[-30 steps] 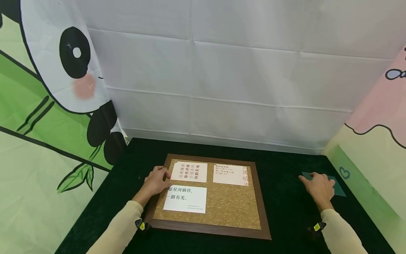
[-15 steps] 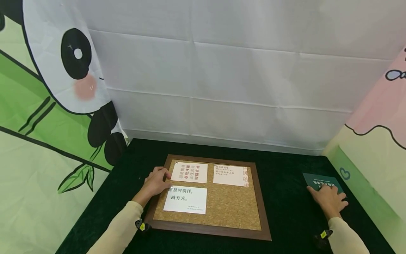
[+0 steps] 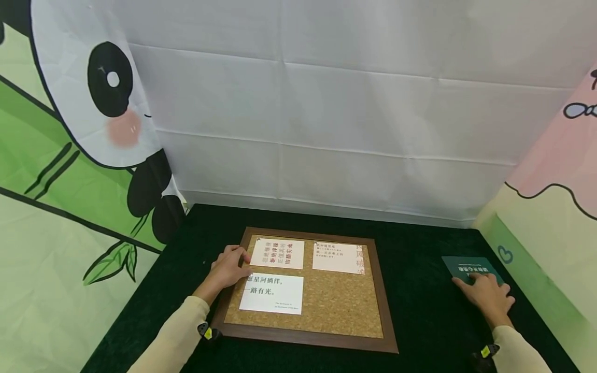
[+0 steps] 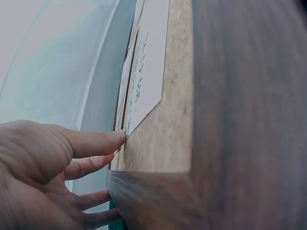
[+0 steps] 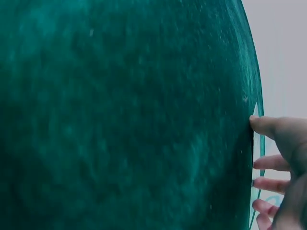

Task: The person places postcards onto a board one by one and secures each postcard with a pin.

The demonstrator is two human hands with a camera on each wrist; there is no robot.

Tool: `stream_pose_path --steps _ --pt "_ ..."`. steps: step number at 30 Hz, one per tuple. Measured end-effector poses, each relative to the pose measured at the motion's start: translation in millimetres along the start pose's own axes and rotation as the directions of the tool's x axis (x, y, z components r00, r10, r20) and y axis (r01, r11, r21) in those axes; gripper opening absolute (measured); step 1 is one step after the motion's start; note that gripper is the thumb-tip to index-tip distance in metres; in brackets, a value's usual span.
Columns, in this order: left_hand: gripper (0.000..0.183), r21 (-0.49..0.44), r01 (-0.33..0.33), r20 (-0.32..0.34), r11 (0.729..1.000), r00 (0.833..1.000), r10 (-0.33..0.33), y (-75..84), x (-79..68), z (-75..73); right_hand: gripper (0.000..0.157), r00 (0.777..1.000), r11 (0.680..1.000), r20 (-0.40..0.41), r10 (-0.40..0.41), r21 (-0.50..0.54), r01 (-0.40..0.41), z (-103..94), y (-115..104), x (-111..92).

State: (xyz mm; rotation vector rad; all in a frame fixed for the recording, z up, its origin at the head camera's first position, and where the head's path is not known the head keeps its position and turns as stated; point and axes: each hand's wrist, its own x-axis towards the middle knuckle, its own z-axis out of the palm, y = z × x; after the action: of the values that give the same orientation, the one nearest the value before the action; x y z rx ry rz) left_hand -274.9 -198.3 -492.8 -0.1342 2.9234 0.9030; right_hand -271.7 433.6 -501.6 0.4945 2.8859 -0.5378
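Observation:
My left hand (image 3: 227, 268) lies at the left side of a cork board (image 3: 342, 298) in a brown wooden frame. In the left wrist view the thumb (image 4: 103, 143) touches the near corner of a white card (image 4: 152, 79) with green lettering, its other fingers along the frame (image 4: 148, 199). On the right of the table my right hand (image 3: 488, 296) rests over the near part of a dark green card (image 3: 468, 263) with white print. Its fingers are spread, and the thumb (image 5: 263, 125) sits at the card's edge in the right wrist view.
Two more cards with reddish print, an upper left card (image 3: 278, 254) and an upper right card (image 3: 339, 259), lie on the cork. Dark green cloth covers the table (image 3: 420, 316). A white curtain (image 3: 336, 124) hangs behind, with printed cloth at both sides.
My right hand has slid right and toward me over the green card, uncovering its far part and white print. The left hand stays at the board.

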Motion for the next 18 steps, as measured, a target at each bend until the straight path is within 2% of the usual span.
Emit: stream_pose_path --steps 8,14,18 --pt "0.016 -0.002 0.000 -0.003 1.000 1.000 0.000 -0.9 -0.3 0.2 0.100 0.991 0.995 0.101 -0.087 -0.044 0.092 -7.0 18 3" --pt "0.017 -0.014 -0.008 0.001 1.000 1.000 0.008 -1.8 -0.1 0.0 0.091 0.977 0.984 0.132 -0.169 -0.034 0.175 -12.2 31 1" --pt "0.018 -0.019 -0.010 0.005 1.000 1.000 0.010 -2.3 0.6 -0.2 0.089 0.972 0.982 0.147 -0.184 -0.016 0.188 -14.1 34 0"
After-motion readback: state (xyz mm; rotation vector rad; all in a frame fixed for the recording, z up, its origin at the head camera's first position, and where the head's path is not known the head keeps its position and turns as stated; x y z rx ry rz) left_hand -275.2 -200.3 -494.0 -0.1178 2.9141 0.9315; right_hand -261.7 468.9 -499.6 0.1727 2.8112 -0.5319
